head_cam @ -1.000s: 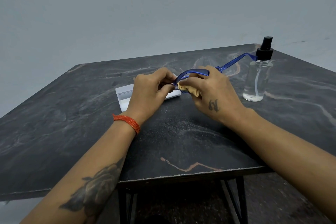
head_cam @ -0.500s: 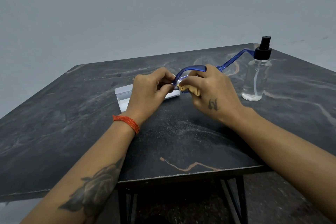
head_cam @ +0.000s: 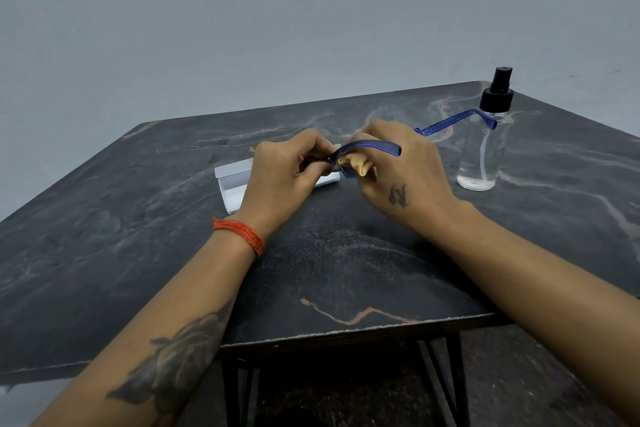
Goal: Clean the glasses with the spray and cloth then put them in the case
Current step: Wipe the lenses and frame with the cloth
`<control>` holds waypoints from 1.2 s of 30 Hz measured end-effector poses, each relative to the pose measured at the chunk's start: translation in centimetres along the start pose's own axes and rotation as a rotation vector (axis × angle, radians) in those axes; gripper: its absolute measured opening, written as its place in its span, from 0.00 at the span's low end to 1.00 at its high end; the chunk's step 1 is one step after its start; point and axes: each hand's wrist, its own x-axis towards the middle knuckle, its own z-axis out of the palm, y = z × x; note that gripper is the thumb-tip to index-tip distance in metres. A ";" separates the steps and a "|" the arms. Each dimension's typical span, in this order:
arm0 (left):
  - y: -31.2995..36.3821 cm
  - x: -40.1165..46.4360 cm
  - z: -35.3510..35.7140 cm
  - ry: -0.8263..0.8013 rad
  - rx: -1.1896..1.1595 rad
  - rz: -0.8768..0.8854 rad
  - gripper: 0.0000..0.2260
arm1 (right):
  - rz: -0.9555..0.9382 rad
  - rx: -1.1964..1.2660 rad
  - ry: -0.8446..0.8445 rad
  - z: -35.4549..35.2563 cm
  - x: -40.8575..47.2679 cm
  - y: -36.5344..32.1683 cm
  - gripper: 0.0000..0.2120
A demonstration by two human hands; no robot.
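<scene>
Dark marble-patterned table (head_cam: 138,236): left hand (head_cam: 280,177) pinched the blue glasses (head_cam: 367,147) above the open white case (head_cam: 232,180); right hand (head_cam: 401,166) gripped the tan cloth (head_cam: 356,165), wiping. Spray bottle (head_cam: 485,149) stood right. Next, probably: casing.

Glasses (head_cam: 446,123) look like glossy see-through blue plastic, cloth (head_cam: 358,165) soft tan, bottle (head_cam: 483,152) clear plastic with black cap, bench (head_cam: 138,218) matt dark marble-look.

I see the blue glasses (head_cam: 367,146) held above the surface, one temple pointing to the clear spray (head_cam: 485,149). A tan cloth (head_cam: 356,165) presses the lens. The white case (head_cam: 233,180) lies open behind.
</scene>
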 end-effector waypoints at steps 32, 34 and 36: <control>-0.3 0.1 -0.2 0.007 0.104 0.049 0.04 | 0.127 0.159 -0.111 0.3 -0.4 0.4 0.12; -0.4 0.1 -0.2 0.006 0.097 0.038 0.04 | 0.106 0.122 -0.106 0.1 -0.4 0.4 0.14; -0.5 0.1 -0.2 0.004 0.082 0.021 0.04 | 0.084 0.050 -0.101 -0.1 -0.5 0.4 0.18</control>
